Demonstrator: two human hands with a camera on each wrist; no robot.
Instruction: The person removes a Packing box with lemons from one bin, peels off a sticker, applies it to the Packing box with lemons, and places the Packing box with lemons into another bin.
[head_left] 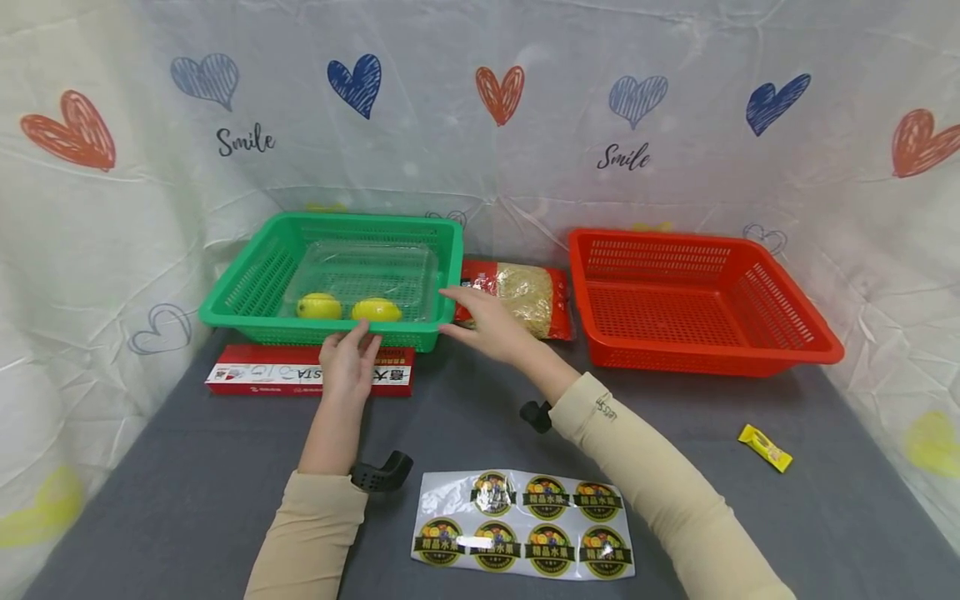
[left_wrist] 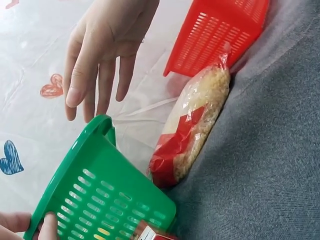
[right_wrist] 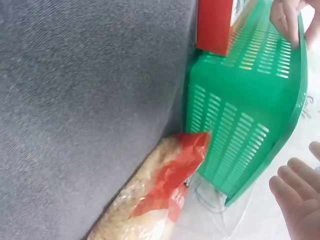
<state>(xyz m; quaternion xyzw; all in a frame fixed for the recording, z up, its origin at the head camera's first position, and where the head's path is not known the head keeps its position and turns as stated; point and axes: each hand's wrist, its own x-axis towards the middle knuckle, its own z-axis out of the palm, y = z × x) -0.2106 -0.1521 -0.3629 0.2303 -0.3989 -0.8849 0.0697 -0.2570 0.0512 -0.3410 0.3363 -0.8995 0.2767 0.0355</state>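
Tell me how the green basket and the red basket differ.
The green basket holds two lemons and a clear container; the red basket holds nothing visible.
The left hand grips the green basket; no hand touches the red basket.
Both have slotted walls and flared rims.

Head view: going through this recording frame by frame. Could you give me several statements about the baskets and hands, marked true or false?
1. Two lemons lie in the green basket. True.
2. A red-ended bag lies inside the red basket. False: the red-ended bag lies outside, between the two baskets.
3. The left hand holds the green basket's front rim. True.
4. The right hand grips the red basket. False: the right hand is beside the green basket, holding nothing.
5. The sticker sheet lies nearer the person than both baskets. True.
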